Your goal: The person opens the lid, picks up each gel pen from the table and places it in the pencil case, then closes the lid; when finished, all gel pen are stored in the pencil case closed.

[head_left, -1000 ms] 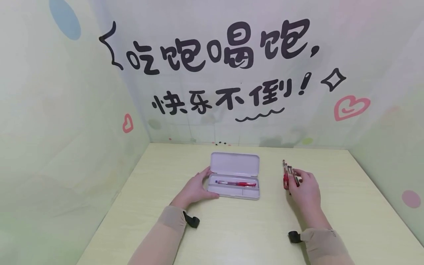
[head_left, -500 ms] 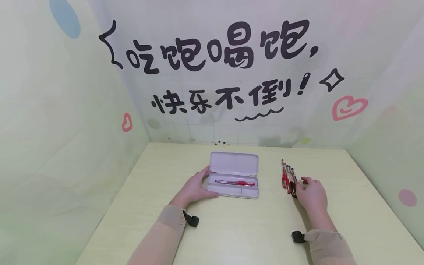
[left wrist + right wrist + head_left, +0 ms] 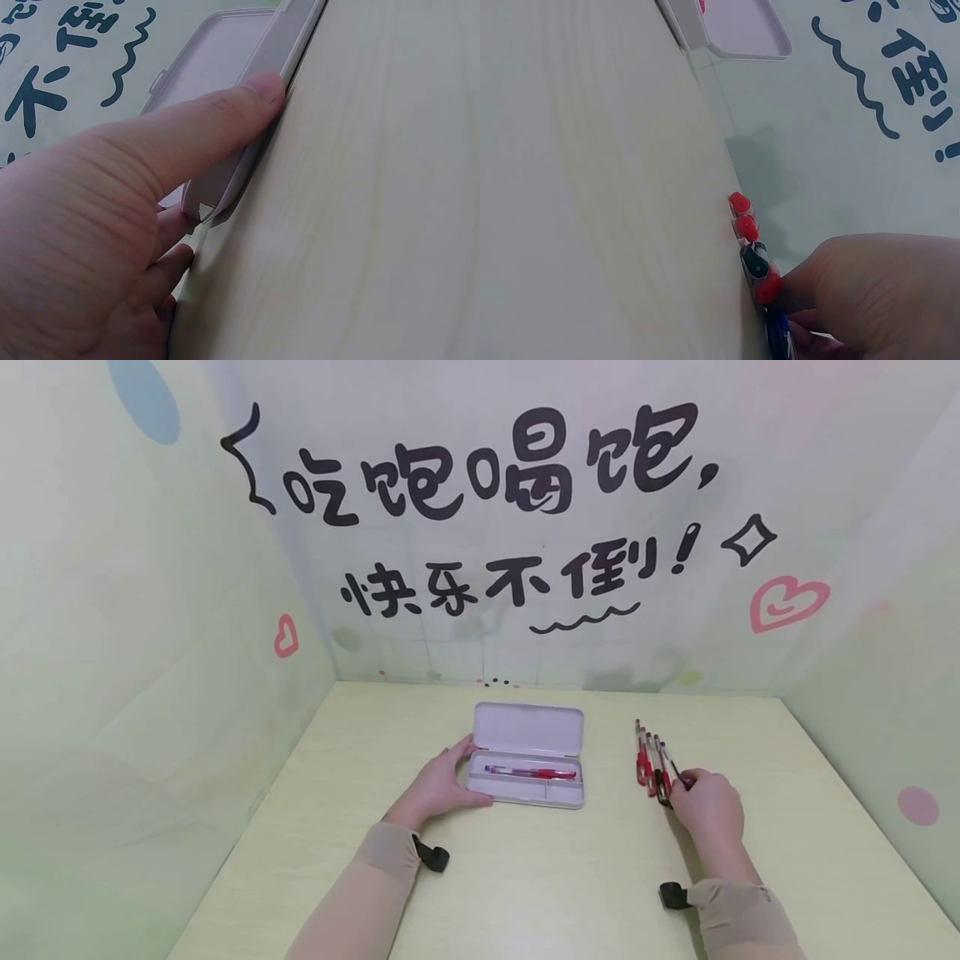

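My right hand (image 3: 708,806) seems to pinch a blue pen (image 3: 779,337) in its partly hidden fingers, beside the other pens (image 3: 655,764); my left hand (image 3: 438,789) grips the pencil case (image 3: 528,730) by its left end.

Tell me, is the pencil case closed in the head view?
No, the lid of the pencil case is swung open, and a pen shows inside.

Smooth case (image 3: 528,731), glossy plas. pens (image 3: 649,779), wood-look tbl (image 3: 525,885)
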### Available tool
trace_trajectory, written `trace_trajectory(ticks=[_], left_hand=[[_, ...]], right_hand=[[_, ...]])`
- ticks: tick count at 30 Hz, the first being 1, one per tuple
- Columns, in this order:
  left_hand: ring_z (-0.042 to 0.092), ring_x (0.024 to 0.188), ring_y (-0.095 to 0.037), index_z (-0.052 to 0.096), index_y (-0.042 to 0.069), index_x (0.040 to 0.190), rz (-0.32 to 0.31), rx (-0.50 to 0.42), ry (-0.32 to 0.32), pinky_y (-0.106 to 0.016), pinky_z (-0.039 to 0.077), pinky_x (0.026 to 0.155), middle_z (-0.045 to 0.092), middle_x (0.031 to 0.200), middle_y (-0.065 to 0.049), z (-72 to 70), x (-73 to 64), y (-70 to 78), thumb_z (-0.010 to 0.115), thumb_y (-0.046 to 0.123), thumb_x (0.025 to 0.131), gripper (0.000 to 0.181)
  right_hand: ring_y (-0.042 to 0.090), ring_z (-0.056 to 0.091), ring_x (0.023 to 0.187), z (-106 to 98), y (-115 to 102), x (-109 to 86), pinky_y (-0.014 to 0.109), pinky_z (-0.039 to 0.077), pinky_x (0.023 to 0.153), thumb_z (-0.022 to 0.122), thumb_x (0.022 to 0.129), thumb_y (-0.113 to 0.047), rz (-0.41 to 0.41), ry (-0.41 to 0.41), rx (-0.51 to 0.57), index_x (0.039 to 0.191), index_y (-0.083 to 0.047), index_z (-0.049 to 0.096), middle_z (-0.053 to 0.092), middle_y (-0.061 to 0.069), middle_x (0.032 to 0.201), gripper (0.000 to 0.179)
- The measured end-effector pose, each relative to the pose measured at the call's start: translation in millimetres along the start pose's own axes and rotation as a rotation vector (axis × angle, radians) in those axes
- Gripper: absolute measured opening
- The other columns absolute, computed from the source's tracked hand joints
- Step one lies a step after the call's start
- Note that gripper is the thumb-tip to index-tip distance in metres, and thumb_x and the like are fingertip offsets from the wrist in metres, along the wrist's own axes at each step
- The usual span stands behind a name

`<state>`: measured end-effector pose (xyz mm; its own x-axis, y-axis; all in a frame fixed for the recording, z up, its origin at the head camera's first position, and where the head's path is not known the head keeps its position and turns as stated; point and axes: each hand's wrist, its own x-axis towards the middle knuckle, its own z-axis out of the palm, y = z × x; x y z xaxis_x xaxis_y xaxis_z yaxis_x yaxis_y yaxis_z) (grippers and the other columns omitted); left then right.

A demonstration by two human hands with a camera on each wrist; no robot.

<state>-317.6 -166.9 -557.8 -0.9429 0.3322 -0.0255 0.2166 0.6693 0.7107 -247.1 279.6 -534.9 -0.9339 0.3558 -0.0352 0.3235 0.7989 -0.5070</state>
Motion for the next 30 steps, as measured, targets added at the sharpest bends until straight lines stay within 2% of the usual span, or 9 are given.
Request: trace_trajectory(ticks=[3,8,12,15,20,25,30], left_hand=[[0.028,0.169,-0.042,0.027,0.020,0.177,0.009,0.001,0.003,-0.061,0.022,0.141,0.055,0.169,0.005,0.2,0.9,-2.0,0.103,0.052,0.070,0.135],[0.028,0.169,-0.043,0.027,0.020,0.176,0.008,-0.002,0.005,-0.062,0.022,0.141,0.056,0.169,0.005,0.0,0.5,-2.4,0.103,0.053,0.070,0.135],[0.028,0.169,-0.045,0.027,0.022,0.176,0.000,-0.007,0.003,-0.063,0.023,0.140,0.055,0.169,0.005,-0.5,-0.9,-0.2,0.103,0.051,0.070,0.134],[0.028,0.169,-0.044,0.028,0.021,0.176,0.001,-0.008,0.000,-0.063,0.023,0.140,0.056,0.169,0.005,-1.1,-1.4,1.7,0.103,0.050,0.070,0.134],[0.029,0.169,-0.042,0.027,0.021,0.177,0.011,0.002,0.000,-0.061,0.022,0.141,0.055,0.169,0.007,-1.7,-0.8,1.1,0.103,0.050,0.070,0.134],[0.029,0.169,-0.043,0.027,0.022,0.176,0.006,-0.002,0.002,-0.061,0.023,0.141,0.055,0.169,0.007,-2.6,-0.6,1.2,0.103,0.050,0.070,0.134],[0.030,0.169,-0.043,0.026,0.021,0.177,0.006,0.004,-0.004,-0.060,0.023,0.141,0.055,0.169,0.007,-1.1,0.5,0.9,0.103,0.051,0.070,0.135]], right_hand=[[0.051,0.071,0.105,0.2,-0.9,1.5,0.053,0.059,0.076,0.056,0.104,-0.022,0.022,0.001,0.006,0.136,0.008,0.069,0.071,0.036,0.131,0.046],[0.045,0.069,0.096,3.2,-1.4,1.6,0.046,0.056,0.066,0.056,0.105,-0.021,0.016,0.055,0.016,0.134,0.007,0.070,0.070,0.037,0.125,0.043],[0.050,0.067,0.104,3.4,-10.6,-2.3,0.053,0.057,0.072,0.057,0.106,-0.022,-0.024,0.125,0.044,0.135,0.004,0.071,0.066,0.036,0.127,0.041],[0.054,0.065,0.116,5.2,-22.5,-5.4,0.061,0.057,0.082,0.060,0.106,-0.021,-0.095,0.184,0.079,0.135,0.002,0.072,0.065,0.035,0.131,0.039],[0.050,0.063,0.112,14.0,-43.7,-7.5,0.063,0.056,0.087,0.066,0.106,-0.016,-0.280,0.228,0.146,0.133,0.001,0.074,0.066,0.031,0.127,0.032],[0.049,0.064,0.111,24.9,-65.4,-9.1,0.065,0.055,0.093,0.070,0.104,-0.012,-0.428,0.200,0.156,0.126,-0.001,0.077,0.069,0.027,0.121,0.025],[0.044,0.065,0.112,38.1,-85.7,-10.3,0.061,0.056,0.094,0.070,0.105,-0.015,-0.476,0.149,0.107,0.127,-0.006,0.079,0.072,0.022,0.120,0.025]])
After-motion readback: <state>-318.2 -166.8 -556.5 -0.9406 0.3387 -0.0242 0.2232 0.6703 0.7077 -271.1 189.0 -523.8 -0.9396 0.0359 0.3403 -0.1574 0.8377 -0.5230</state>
